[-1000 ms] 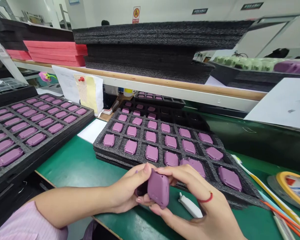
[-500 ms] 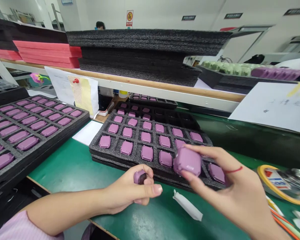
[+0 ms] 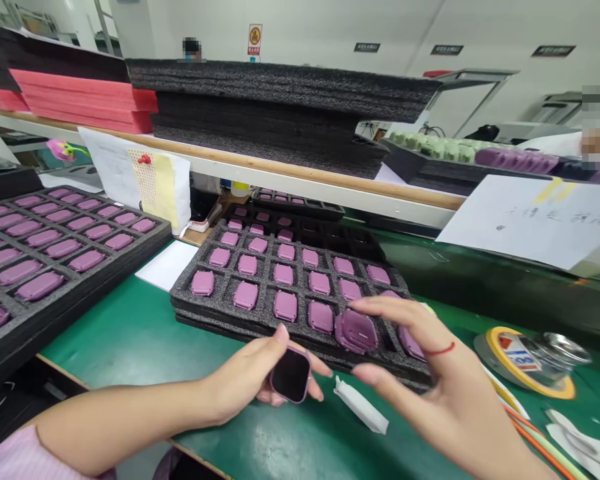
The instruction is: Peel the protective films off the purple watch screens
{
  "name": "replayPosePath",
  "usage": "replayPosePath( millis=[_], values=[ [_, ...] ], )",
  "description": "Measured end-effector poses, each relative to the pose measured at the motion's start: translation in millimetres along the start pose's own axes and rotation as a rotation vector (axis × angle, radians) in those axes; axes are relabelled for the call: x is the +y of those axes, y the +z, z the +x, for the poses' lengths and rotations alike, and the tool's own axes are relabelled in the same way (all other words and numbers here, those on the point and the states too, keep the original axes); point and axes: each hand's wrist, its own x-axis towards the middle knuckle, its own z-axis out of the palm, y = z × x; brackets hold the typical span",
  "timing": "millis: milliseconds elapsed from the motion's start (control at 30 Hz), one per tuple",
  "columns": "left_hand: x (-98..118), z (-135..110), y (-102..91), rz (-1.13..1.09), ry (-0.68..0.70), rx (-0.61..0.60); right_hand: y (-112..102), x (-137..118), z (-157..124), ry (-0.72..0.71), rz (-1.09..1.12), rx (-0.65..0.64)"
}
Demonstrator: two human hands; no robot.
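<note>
At the left grip (image 3: pixel 253 373): fingers and thumb wrapped around the edge of a device (image 3: pixel 291 375), with its dark face turned up and mostly uncovered. Better, in judgement, to hold only by the purple rim, with light but steady pressure, and without pushing on this face. At the right grip (image 3: pixel 447 377): thumb and forefinger spread wide, with nothing held between them. Just ahead and to the left of these fingertips, a purple piece (image 3: pixel 357 331), at the near side of the tray (image 3: pixel 223 288). Not possible to tell about touch with the forefinger, nor about a seat flat in the foam or a rest upon another piece underneath. For placing well, probably wise to check the edges, level the purple piece with a gentle press, and lift the spread fingers straight up, without dragging. Ahead of both grips, more pieces (image 3: pixel 285 307) in the same tray. Between the two grips, on the green counter (image 3: pixel 130 327), a white packet (image 3: pixel 361 405); best to pass clear of it. To the right of the right grip, well apart, a roll of tape (image 3: pixel 523 381).
</note>
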Motion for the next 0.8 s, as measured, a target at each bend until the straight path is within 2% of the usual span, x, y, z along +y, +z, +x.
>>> replayPosePath(
  millis=[100,167,300,467,600,733,800],
  values=[
    [-2,2,-0.1,-0.160,0.016,-0.017,8,-28,7,-0.162,0.083,-0.089],
    [-3,3,-0.1,-0.246,0.050,-0.044,17,-39,10,-0.211,0.106,-0.124],
    [-1,3,0.4,-0.345,0.053,-0.066,31,-41,14,-0.185,0.221,-0.089],
    [3,3,0.7,-0.367,0.050,-0.070,34,-36,17,-0.129,0.299,-0.012],
    [2,3,-1.8,-0.353,0.045,-0.091,31,-33,18,0.054,0.413,0.158],
    [2,2,-3.9,-0.336,0.019,-0.129,25,-26,16,0.322,0.720,0.295],
    [3,2,-4.1,-0.339,0.021,-0.150,22,-24,14,0.411,0.831,0.360]
  ],
)
